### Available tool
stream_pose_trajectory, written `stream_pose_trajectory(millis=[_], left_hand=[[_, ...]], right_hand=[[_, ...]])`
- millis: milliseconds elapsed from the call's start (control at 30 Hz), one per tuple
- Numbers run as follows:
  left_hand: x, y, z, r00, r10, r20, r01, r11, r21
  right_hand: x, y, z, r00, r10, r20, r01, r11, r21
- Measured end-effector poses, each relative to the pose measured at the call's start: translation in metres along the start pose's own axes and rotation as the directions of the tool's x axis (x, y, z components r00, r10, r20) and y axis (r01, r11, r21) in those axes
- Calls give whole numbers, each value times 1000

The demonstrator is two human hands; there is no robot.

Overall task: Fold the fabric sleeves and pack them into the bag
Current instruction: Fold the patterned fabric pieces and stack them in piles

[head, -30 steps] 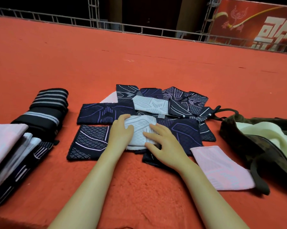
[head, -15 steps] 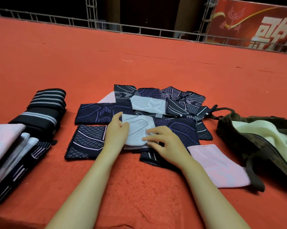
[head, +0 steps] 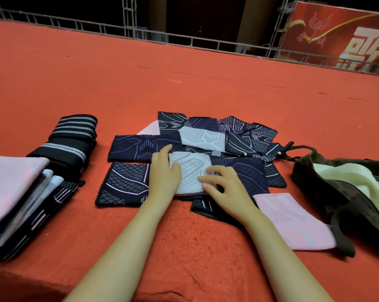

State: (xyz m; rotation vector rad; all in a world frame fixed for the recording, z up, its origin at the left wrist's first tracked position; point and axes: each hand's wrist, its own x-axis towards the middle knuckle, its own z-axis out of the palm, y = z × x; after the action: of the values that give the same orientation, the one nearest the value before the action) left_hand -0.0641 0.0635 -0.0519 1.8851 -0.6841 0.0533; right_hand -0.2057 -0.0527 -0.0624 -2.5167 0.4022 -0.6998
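Two hands work one piece at the middle of the red carpeted surface (head: 184,83): a pale grey patterned sleeve (head: 189,171) lying on top of a loose heap of dark navy sleeves (head: 245,173). The left hand (head: 163,173) lies along the grey sleeve's left edge with the thumb over the cloth, and the right hand (head: 224,186) arches over its near right corner, fingertips (head: 206,186) pressing down. Neither hand seems to have lifted it; they look to be pinning the folded piece flat so the crease sets, which suits a thin stretchy knit that would spring open if let go. A second grey sleeve (head: 202,137) lies just beyond it, and a flat navy one (head: 123,185) sits to the left, touching the left wrist. The bag (head: 315,184), dark and camouflage-patterned, lies open at the right with cream cloth (head: 347,177) showing inside, well apart from the hands. Between them lies a pink sleeve (head: 293,223), its far end against the bag's strap (head: 341,234), so a carry to the right would pass over it. At the far left sits a stack of folded pieces (head: 16,192), pink on top, with black striped rolls (head: 73,138) behind it. By my judgement most of the heap is not yet folded. A railing (head: 184,40) and a red banner (head: 341,33) close the far side.
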Motion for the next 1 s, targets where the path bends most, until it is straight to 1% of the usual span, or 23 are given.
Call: stream_pose_trajectory(millis=[67,133,167,233,300,400,433,500,567,633,667,733,767,800,867,933,1000], left_hand=[[1,3,-1,998,-37,-47,31,993,-114],[2,3,-1,994,-111,6,111,981,-160],[2,1,0,990,-133,53,139,980,-142],[1,-2,3,982,-130,138,138,989,-55],[-2,-3,7,983,-100,153,102,995,-7],[-6,1,7,996,-52,73,54,998,-30],[-9,4,7,999,-26,37,28,998,-52],[-19,15,4,998,56,-21,-58,989,-133],[-29,27,-1,987,153,-43,-158,961,-226],[-35,34,-9,982,186,-45,-190,933,-305],[-35,36,-17,982,183,-44,-187,925,-331],[-27,38,-37,988,150,-42,-155,921,-357],[-23,39,-49,991,127,-40,-133,926,-353],[-18,37,-62,994,107,-35,-113,936,-333],[-9,28,-86,996,91,-20,-94,959,-268],[-2,12,-107,998,65,-9,-65,982,-177],[1,-8,-123,1000,-1,-12,0,998,-55]], right_hand=[[1,-2,1,999,46,0,-46,998,-53],[3,-4,4,997,77,17,-72,974,-213],[4,-5,5,994,101,45,-82,947,-310],[5,-6,8,986,145,85,-90,884,-460],[5,-6,8,984,154,87,-88,854,-513],[3,-7,7,988,136,71,-79,850,-521],[3,-8,6,990,128,53,-85,862,-499],[2,-13,2,990,139,0,-128,917,-377],[-1,-16,-1,980,196,-41,-200,944,-264],[-6,-23,-2,970,242,-39,-245,957,-157],[-7,-29,-1,963,266,-30,-268,962,-47],[-3,-45,2,942,334,-30,-316,916,248],[1,-56,4,933,356,-46,-315,874,371],[7,-67,8,934,350,-70,-282,843,459],[16,-91,18,933,349,-87,-243,790,563],[24,-114,32,921,389,-33,-279,715,641],[27,-128,51,905,425,31,-344,685,642]])
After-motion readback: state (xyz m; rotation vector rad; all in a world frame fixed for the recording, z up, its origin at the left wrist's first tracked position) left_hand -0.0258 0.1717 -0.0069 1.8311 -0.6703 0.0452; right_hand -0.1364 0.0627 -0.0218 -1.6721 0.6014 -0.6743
